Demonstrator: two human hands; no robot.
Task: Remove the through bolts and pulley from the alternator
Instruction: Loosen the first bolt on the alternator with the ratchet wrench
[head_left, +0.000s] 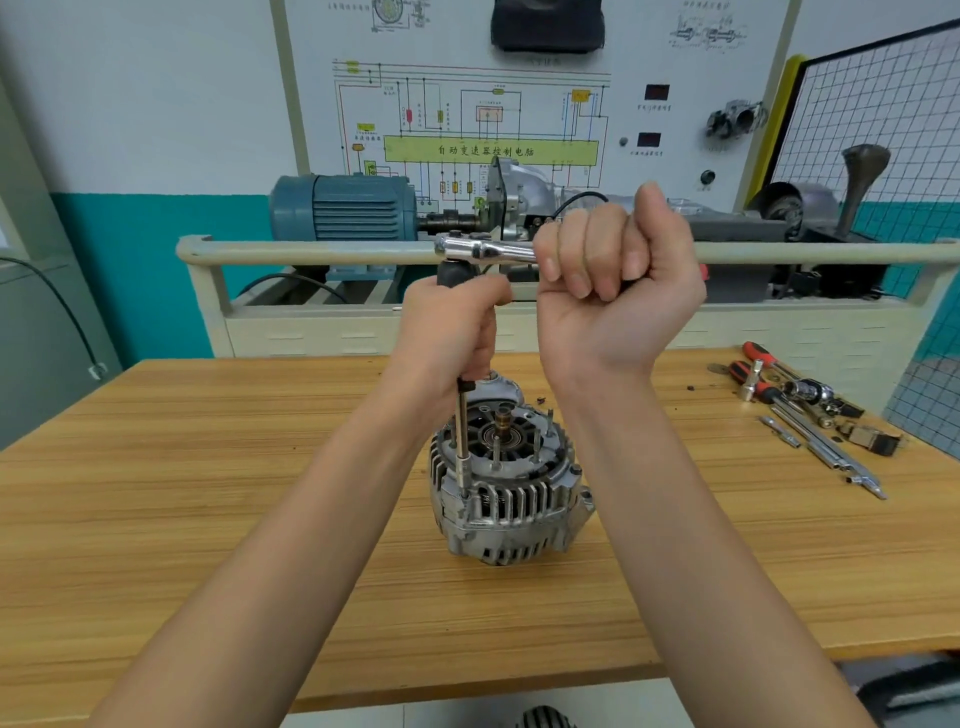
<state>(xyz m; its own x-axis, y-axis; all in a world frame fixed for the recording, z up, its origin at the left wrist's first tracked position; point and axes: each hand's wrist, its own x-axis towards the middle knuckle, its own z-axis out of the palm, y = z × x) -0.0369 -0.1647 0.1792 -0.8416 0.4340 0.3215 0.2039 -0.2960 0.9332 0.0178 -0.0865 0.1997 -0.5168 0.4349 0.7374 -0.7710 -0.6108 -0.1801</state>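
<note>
**Ratchet and long extension set on the alternator's rim**

Here the alternator (506, 483), a ribbed casting of dull grey metal with slotted vents round its side, stands on end near the middle of the bench (208, 467), a top of pale striped wood grain. Its upper face is open, showing a round bearing with a brass-coloured shaft end at the centre and several thin upright studs around it.

A slim steel extension bar (461, 441) rises from the near-left rim of the alternator, its lower end seated on the casting there. The left hand (457, 332) is curled round the upper part of this bar, fingers wrapped close, just under the ratchet's head. The ratchet (483, 248), polished and chrome-bright, lies level across the top of the bar. The right hand (618, 275) is closed in a fist round the ratchet's handle, thumb up, knuckles toward the camera.

Toward the right edge of the bench lies a loose cluster of tools (800, 410): red-and-black handles, shiny sockets and long thin steel rods.
</note>
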